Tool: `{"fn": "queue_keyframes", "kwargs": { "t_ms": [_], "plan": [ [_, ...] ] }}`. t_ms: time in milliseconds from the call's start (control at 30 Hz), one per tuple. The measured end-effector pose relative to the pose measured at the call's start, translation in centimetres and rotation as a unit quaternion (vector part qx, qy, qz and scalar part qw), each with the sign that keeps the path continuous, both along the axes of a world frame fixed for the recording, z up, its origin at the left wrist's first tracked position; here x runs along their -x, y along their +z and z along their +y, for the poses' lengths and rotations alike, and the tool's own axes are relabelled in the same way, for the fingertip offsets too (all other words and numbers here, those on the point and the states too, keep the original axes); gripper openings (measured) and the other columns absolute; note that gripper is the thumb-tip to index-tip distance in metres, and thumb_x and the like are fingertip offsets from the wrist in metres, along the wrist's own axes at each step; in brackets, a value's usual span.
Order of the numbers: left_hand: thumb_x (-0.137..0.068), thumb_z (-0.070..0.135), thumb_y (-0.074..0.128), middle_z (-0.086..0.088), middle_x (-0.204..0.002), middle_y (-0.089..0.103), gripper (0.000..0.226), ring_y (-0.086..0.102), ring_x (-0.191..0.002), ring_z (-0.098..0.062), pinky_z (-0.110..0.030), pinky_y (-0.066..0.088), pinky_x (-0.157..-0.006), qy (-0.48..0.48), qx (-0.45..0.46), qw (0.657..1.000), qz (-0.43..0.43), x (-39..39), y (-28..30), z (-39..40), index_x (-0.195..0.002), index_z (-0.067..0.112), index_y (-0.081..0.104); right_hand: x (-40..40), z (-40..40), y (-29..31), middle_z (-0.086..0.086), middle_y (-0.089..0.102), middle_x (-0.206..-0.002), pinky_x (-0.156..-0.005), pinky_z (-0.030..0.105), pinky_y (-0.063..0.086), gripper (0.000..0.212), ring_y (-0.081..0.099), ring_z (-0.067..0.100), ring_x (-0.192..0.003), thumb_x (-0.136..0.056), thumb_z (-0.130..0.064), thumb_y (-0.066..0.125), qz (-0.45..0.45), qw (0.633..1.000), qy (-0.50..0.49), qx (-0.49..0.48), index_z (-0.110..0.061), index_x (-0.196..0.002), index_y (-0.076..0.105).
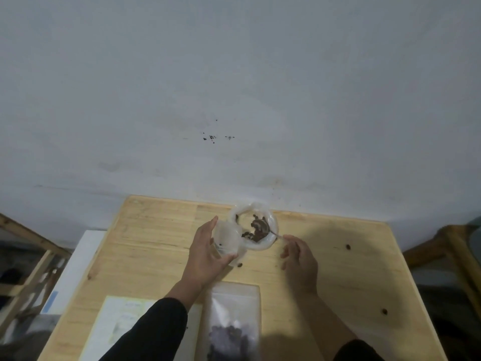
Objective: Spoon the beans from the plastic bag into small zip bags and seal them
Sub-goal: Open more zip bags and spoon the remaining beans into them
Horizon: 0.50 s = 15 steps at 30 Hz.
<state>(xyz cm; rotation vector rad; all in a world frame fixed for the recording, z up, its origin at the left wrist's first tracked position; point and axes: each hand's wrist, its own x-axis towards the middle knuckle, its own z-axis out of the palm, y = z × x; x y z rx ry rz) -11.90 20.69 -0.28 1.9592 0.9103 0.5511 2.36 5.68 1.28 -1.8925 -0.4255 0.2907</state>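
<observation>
A clear plastic bag (pixel 270 217) stands open near the table's far edge, with dark beans (pixel 256 231) inside. My right hand (pixel 299 259) pinches the handle of a spoon (pixel 276 233) whose bowl lies among the beans. My left hand (pixel 205 254) grips a small zip bag (pixel 226 241), held open just left of the big bag. A filled zip bag (pixel 233 324) with dark beans lies flat on the table near me.
The wooden table (pixel 338 282) stands against a pale wall. Loose beans (pixel 348 247) lie on its right side. A sheet of paper (pixel 122 324) lies at the near left. Wooden frames stand to both sides of the table.
</observation>
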Motion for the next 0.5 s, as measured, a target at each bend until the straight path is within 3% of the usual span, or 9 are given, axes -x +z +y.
{"fn": "queue_keyframes", "kwargs": {
  "t_ms": [100,167,267,367,500],
  "plan": [
    [-0.062,0.022,0.086,0.004,-0.139,0.038,0.097,0.035,-0.123,-0.002,-0.023,0.042,-0.101,0.001,0.008,1.000,0.001,-0.5,-0.1,-0.2,-0.142,0.021,0.032,0.3,-0.1,-0.6,0.007,0.057,-0.065,-0.043,0.014,0.042,0.023,0.049,0.005,-0.044,-0.098,-0.010,0.040,0.107,0.994,-0.025,-0.022,-0.011,-0.096,0.063],
    [-0.061,0.024,0.087,0.004,-0.137,0.039,0.097,0.036,-0.121,-0.002,-0.025,0.041,-0.102,-0.001,0.009,1.000,0.002,-0.8,0.0,-0.4,-0.142,0.019,0.033,0.6,0.0,-0.9,0.008,0.056,-0.064,-0.041,0.019,0.043,0.024,0.052,0.006,-0.046,-0.098,-0.009,0.040,0.157,0.986,-0.037,-0.047,-0.008,-0.097,0.064],
    [-0.061,0.027,0.086,0.008,-0.132,0.039,0.096,0.034,-0.119,0.000,-0.010,0.030,-0.097,0.001,0.005,1.000,0.008,-1.3,0.4,-0.7,-0.142,0.018,0.034,1.0,0.2,-0.9,0.009,0.058,-0.067,-0.040,0.021,0.046,0.023,0.055,0.010,-0.051,-0.098,-0.009,0.041,0.209,0.975,-0.046,-0.059,-0.008,-0.096,0.064],
    [-0.061,0.027,0.086,0.003,-0.138,0.040,0.097,0.033,-0.120,-0.001,-0.009,0.027,-0.097,0.005,0.010,1.000,0.015,-1.4,0.3,-0.8,-0.143,0.018,0.034,1.5,0.5,-0.7,0.010,0.059,-0.068,-0.040,0.020,0.046,0.022,0.056,0.011,-0.051,-0.097,-0.010,0.043,0.246,0.966,-0.043,-0.068,-0.006,-0.097,0.064],
    [-0.063,0.025,0.085,0.002,-0.139,0.039,0.097,0.035,-0.122,-0.003,0.010,0.023,-0.083,0.007,0.014,1.000,0.018,-1.5,0.1,-0.8,-0.143,0.017,0.033,1.9,1.2,-0.6,0.011,0.060,-0.067,-0.039,0.021,0.045,0.020,0.057,0.011,-0.049,-0.096,-0.009,0.046,0.292,0.951,-0.052,-0.083,-0.005,-0.092,0.065]
  ]
}}
